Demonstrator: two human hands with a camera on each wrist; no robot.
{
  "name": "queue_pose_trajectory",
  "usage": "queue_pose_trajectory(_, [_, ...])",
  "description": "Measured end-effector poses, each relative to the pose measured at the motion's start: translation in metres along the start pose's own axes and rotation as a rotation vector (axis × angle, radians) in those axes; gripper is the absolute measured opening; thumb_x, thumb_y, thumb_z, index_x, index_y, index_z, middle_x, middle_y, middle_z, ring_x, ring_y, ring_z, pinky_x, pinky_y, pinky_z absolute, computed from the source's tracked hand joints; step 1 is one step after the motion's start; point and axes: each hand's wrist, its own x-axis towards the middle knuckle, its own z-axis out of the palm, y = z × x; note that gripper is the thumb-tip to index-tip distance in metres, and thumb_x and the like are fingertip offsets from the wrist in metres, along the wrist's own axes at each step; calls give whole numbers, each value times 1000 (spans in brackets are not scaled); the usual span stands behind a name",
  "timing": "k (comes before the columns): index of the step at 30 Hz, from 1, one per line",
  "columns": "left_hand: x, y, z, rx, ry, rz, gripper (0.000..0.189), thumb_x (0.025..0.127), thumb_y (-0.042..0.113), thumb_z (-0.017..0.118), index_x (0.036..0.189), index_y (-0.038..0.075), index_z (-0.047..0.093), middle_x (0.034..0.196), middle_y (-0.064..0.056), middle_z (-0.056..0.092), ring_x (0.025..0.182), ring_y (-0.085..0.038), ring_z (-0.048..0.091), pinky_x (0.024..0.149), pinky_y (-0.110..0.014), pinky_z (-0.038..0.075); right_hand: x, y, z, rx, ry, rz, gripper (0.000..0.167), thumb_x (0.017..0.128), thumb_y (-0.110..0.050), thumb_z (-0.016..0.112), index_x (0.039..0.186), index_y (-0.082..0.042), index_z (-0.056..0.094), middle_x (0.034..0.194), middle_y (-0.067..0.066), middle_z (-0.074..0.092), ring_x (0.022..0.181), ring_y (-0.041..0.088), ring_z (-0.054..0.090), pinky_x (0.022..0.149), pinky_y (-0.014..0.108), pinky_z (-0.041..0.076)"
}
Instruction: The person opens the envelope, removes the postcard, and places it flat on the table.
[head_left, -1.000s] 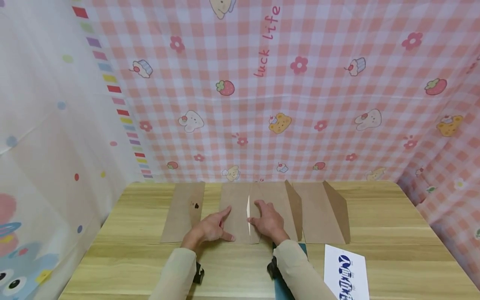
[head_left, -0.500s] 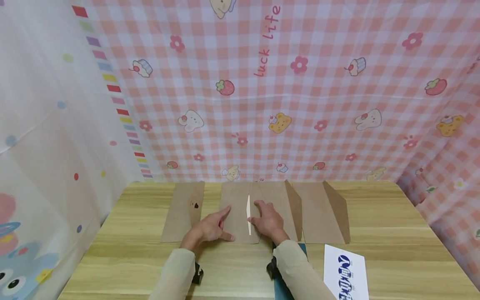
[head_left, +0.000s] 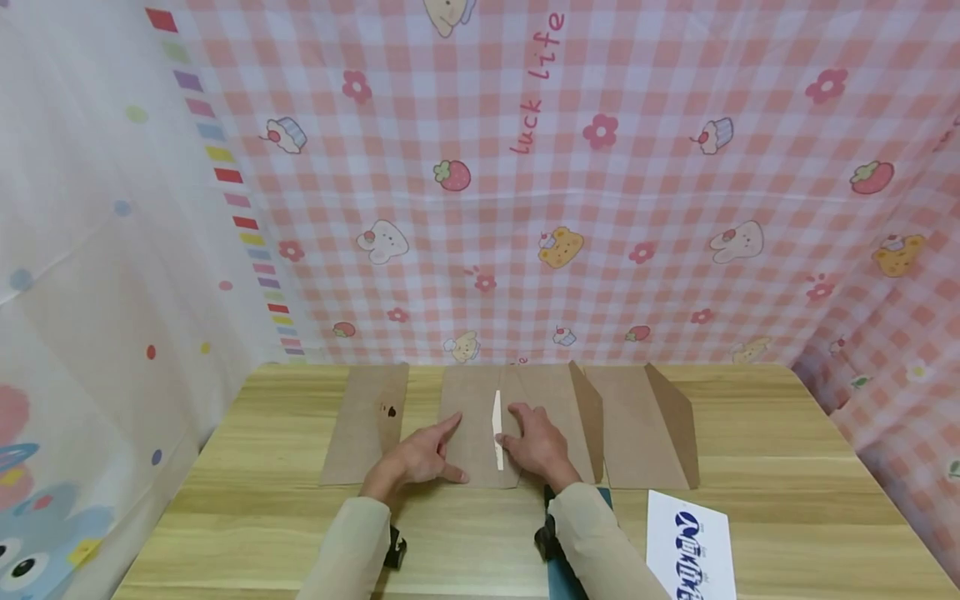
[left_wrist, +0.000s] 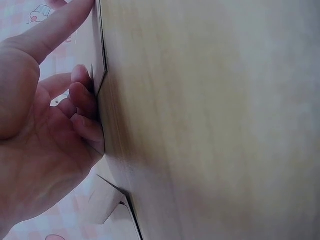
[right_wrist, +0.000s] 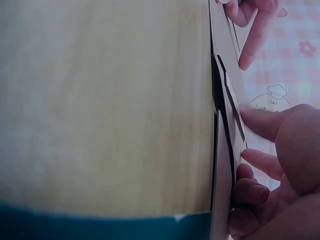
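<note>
Several brown paper envelopes lie in a row along the back of the table. On the second envelope from the left [head_left: 468, 387], the left hand [head_left: 422, 454] rests with thumb and index finger spread and straight; its other fingers bend against the surface in the left wrist view. The right hand [head_left: 538, 442] rests over that envelope's flap and the neighbouring envelope [head_left: 553, 387]. Its thumb touches a narrow white strip [head_left: 497, 412] near the flap, while its index finger reaches down to the paper. In the right wrist view the flap edge [right_wrist: 232, 95] stands slightly raised beside the thumb.
The leftmost envelope [head_left: 356, 429] has a small black mark. Another envelope [head_left: 633, 425] lies at the right, its darker flap spread open. Nearer the front are a white card with blue print [head_left: 690, 542] and a teal item [head_left: 562, 579] partly under the right forearm. A checked cloth [head_left: 480, 217] hangs behind.
</note>
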Motion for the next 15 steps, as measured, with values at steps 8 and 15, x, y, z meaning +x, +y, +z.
queue_pose_trajectory(8, [-1, 1, 0, 4, 1, -6, 102, 75, 18, 87, 158, 12, 26, 73, -1, 44, 64, -14, 39, 64, -28, 37, 1, -1, 2, -1, 10, 17, 59, 86, -29, 78, 137, -12, 55, 101, 10, 54, 74, 22, 50, 67, 36, 43])
queue_pose_trajectory(15, [-1, 1, 0, -1, -2, -7, 103, 75, 18, 87, 158, 13, 26, 74, -1, 44, 65, -14, 39, 64, -29, 37, 3, -1, 3, -13, 16, 16, 60, 85, -30, 79, 137, -12, 55, 103, 10, 55, 74, 22, 50, 68, 36, 44])
